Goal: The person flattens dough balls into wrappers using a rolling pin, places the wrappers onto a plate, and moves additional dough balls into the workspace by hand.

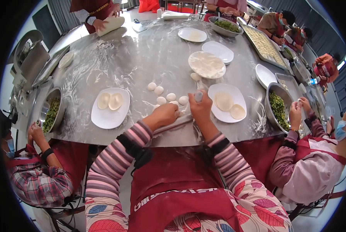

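Observation:
My right hand (200, 107) is wrapped round a small rolling pin (198, 96), whose pale rounded end sticks out above the fist. Beside it, my left hand (166, 115) is low over the metal table with its fingers curled; whatever they hold is hidden and I cannot tell what it is. Several white dough balls (171, 97) lie just beyond both hands. To the right of my right hand, flat round dough wrappers (223, 101) rest on a white plate (229, 118). Another white plate (110, 122) on the left carries two overlapping wrappers (115, 101).
A plate of flour (207, 65) stands beyond my right hand. Bowls of chopped green filling (51, 116) sit at both sides, near people seated left and right. At the far right is a tray of rows of dumplings (262, 43). Across the floury table (142, 58), a person handles dough (111, 25).

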A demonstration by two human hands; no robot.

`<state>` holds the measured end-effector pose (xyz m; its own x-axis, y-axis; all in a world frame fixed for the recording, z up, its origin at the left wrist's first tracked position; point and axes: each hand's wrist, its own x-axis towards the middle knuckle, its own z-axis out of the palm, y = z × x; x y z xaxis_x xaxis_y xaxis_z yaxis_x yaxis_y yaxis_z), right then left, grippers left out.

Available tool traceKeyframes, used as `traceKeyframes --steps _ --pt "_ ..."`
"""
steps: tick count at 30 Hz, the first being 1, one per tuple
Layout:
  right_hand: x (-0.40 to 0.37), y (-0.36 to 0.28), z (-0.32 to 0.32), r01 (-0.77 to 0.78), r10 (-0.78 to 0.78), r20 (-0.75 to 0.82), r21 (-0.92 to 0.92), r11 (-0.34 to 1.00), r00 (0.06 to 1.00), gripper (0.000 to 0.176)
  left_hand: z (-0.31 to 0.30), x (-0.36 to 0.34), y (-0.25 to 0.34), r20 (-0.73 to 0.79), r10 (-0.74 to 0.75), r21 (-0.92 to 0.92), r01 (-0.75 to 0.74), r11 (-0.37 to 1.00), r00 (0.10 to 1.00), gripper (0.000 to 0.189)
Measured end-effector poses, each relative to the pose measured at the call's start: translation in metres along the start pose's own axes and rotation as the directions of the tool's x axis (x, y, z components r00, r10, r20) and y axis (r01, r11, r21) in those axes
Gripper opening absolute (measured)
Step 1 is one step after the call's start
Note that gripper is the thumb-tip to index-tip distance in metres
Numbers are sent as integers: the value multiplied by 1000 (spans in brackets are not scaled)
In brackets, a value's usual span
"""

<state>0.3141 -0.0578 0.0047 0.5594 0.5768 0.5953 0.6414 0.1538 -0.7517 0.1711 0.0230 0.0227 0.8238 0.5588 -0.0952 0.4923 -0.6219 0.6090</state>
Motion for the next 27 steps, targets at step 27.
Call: traceKeyframes --steps 27 --pt "3 13 12 168 -192 -84 -233 958 978 28 0 -3 5 27 -52 -142 55 988 998 23"
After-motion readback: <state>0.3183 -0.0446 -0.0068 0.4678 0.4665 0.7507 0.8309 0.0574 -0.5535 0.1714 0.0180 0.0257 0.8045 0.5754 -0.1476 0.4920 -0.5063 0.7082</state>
